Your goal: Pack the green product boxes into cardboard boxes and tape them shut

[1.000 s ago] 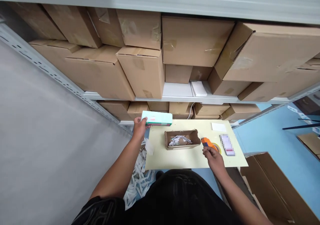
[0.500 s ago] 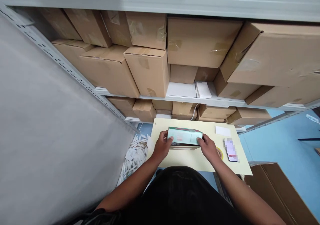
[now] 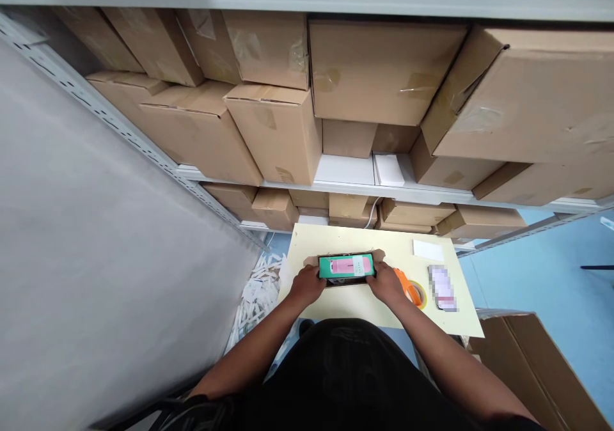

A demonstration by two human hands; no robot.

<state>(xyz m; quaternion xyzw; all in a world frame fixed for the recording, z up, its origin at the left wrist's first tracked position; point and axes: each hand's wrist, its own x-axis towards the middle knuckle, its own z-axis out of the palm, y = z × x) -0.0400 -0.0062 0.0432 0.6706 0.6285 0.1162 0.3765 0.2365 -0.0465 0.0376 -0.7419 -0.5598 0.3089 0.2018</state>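
Note:
A green product box (image 3: 345, 266) with a pink device printed on its face lies at the mouth of an open brown carton (image 3: 380, 254) on the pale yellow table (image 3: 359, 303). My left hand (image 3: 307, 285) grips the product box's left end, and my right hand (image 3: 385, 284) grips its right end. The fingertips are partly hidden between the box and the carton. Just right of my right hand lies an orange tape dispenser (image 3: 407, 285) with a roll of yellow tape (image 3: 419, 293).
A phone (image 3: 443, 287) and a white paper piece (image 3: 428, 250) lie on the table's right side. Shelves with brown cartons (image 3: 384, 76) rise in front. Paper scraps (image 3: 252, 297) cover the floor at left; a large carton (image 3: 527, 360) stands at lower right.
The green box has tilted and gone down into the carton, so its pink printed face now shows upward. Both hands moved with it, slightly left. The orange tape dispenser is now uncovered.

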